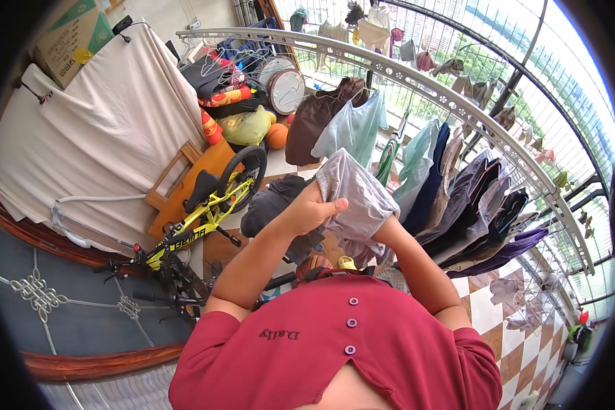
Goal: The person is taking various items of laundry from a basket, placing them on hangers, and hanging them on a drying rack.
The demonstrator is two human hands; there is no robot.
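A light grey garment (364, 187) is bunched up in front of my chest. My left hand (310, 209) grips its left side, with the thumb lying over the cloth. My right wrist (388, 231) goes into the garment's lower right opening, and the cloth hides that hand. Below my left forearm is a dark grey cloth heap (277, 207), partly covered by the arm. Just beyond the garment hang a pale mint top (353, 128) and a dark brown garment (312, 130).
A curved metal drying rail (389, 69) carries a row of clothes to the right, including a purple garment (502, 253). At left stand a yellow bicycle (200, 223) and a cream cloth cover (107, 123). An orange ball (277, 136) lies on the checkered floor (497, 312).
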